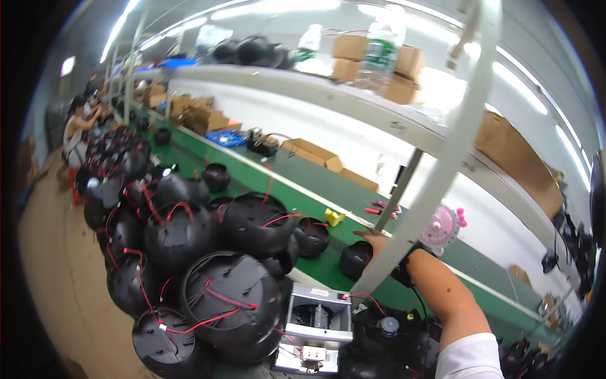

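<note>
From the lower right, my right arm reaches past the slanted white shelf post to the green conveyor belt. My right hand [376, 244] curves round the upper right side of a black round shell [355, 260] on the belt; the post hides part of the hand. A smaller black shell [312, 237] with a red wire lies to its left, near a yellow piece [334, 218]. In front stands a grey metal box device [319, 316] with a round opening and a small wired part below it. My left hand is out of view.
Black round housings with red wires [230, 300] crowd the left and centre. Overhead, a shelf [278, 82] holds bottles, cartons and black balls. A pink fan-like disc [440, 226] and open cardboard boxes [312, 155] are beyond the belt. People [82, 123] sit far left.
</note>
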The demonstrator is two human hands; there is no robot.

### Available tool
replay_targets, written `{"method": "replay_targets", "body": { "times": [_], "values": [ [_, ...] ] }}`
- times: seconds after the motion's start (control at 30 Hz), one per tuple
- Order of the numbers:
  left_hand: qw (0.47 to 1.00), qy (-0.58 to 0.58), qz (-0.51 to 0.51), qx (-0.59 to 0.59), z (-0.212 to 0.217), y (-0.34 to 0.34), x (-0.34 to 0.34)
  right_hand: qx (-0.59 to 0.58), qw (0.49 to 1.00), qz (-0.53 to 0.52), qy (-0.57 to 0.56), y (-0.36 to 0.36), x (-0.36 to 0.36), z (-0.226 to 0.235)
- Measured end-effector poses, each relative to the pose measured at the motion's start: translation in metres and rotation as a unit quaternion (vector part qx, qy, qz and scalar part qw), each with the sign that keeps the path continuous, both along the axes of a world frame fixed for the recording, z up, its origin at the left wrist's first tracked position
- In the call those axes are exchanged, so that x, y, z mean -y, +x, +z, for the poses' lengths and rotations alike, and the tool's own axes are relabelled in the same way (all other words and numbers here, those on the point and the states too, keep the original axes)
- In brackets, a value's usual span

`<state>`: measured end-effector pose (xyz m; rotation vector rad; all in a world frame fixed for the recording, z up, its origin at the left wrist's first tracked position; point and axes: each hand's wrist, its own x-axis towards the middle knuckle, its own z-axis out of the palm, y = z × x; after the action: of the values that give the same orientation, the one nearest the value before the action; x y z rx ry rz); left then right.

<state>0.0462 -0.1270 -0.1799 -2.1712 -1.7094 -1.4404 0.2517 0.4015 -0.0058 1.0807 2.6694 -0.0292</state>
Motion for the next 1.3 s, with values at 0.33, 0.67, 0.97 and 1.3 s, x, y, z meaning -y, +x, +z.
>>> {"method": "replay_targets", "body": {
  "times": [0.33,0.67,0.97,1.3],
  "values": [
    [0.999,-0.024,-0.011,0.038,0.006,-0.009,-0.012,-0.148,0.988,0.037,-0.007,0.049,-0.047,0.001],
    [0.951,-0.101,-0.245,-0.157,0.078,0.013,-0.029,-0.064,0.994,0.033,0.078,0.072,0.18,0.209],
    [0.892,0.043,-0.369,-0.258,0.096,0.024,-0.053,-0.225,0.974,-0.004,0.031,0.141,0.396,0.223],
    [0.861,0.136,-0.218,0.439,0.093,-0.008,-0.009,-0.307,0.946,-0.056,-0.084,0.157,0.468,0.137]
  ]
}}
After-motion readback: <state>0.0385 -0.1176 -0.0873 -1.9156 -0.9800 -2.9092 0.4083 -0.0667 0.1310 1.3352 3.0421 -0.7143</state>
